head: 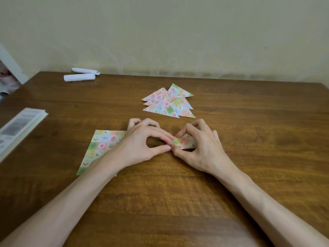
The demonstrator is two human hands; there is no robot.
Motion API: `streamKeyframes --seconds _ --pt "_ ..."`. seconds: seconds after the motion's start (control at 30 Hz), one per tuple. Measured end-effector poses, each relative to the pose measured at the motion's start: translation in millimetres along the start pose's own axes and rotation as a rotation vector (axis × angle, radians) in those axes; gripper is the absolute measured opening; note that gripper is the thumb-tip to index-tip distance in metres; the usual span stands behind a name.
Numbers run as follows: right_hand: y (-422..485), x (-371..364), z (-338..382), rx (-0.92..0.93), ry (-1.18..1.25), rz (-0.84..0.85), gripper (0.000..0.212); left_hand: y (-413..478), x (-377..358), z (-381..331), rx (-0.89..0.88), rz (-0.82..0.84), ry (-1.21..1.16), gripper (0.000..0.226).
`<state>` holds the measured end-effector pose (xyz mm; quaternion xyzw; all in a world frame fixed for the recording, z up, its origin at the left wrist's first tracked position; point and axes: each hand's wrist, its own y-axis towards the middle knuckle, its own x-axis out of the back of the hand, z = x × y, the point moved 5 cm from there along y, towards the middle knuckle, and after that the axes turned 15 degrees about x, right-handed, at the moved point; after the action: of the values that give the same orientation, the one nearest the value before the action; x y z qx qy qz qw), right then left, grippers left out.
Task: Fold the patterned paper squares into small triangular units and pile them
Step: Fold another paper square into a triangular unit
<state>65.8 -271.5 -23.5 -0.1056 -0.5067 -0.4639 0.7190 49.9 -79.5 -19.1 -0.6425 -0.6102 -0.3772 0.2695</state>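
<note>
We hold a small folded paper unit (186,142) just above the counter (178,196). Our right grip (202,147) curls around it, thumb below and forefinger above, while our left grip (140,145) pinches its left tip. Beyond them lies the pile of finished triangles (167,104). The unfolded patterned squares (100,146) lie flat under our left wrist.

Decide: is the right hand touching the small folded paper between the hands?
Touching. The head view shows the right hand with thumb and forefinger pinched round the folded paper.
</note>
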Motion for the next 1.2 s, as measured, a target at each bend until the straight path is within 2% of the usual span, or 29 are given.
streamKeyframes --seconds 0.1,0.27,0.4,0.63,0.77,0.87,1.07,1.2 --pt "-0.9 0.4 -1.7 -0.016 0.025 0.011 0.041 0.6 0.4 -1.1 0.017 0.014 -0.005 0.015" --pt "1.0 0.9 -1.6 -0.020 0.030 0.051 0.043 0.8 -1.0 -1.0 0.052 0.009 -0.020 0.012" --pt "0.4 4.4 -4.0 -0.029 0.071 0.043 0.035 2.1 -1.8 -0.8 0.073 0.020 -0.002 0.012" --pt "2.1 6.3 -2.6 -0.020 0.084 0.061 0.036 0.8 -3.6 -6.6 0.088 -0.061 -0.008 0.013" --pt "-0.5 12.0 -4.9 -0.024 0.139 0.079 0.046 1.4 -3.2 -8.0 0.069 -0.033 0.016 0.014" --pt "-0.3 11.3 -3.4 -0.019 0.132 0.068 0.053 -0.9 -6.5 -11.9 -0.012 -0.019 0.048 0.016" --pt "-4.7 11.3 -5.8 -0.007 0.130 -0.016 0.055 -1.8 -9.7 -14.0 -0.059 0.014 0.094 0.020" --pt "-4.9 10.2 -3.8 0.007 0.094 0.005 0.059 -1.5 -9.6 -14.9 -0.061 0.020 0.107 0.019"
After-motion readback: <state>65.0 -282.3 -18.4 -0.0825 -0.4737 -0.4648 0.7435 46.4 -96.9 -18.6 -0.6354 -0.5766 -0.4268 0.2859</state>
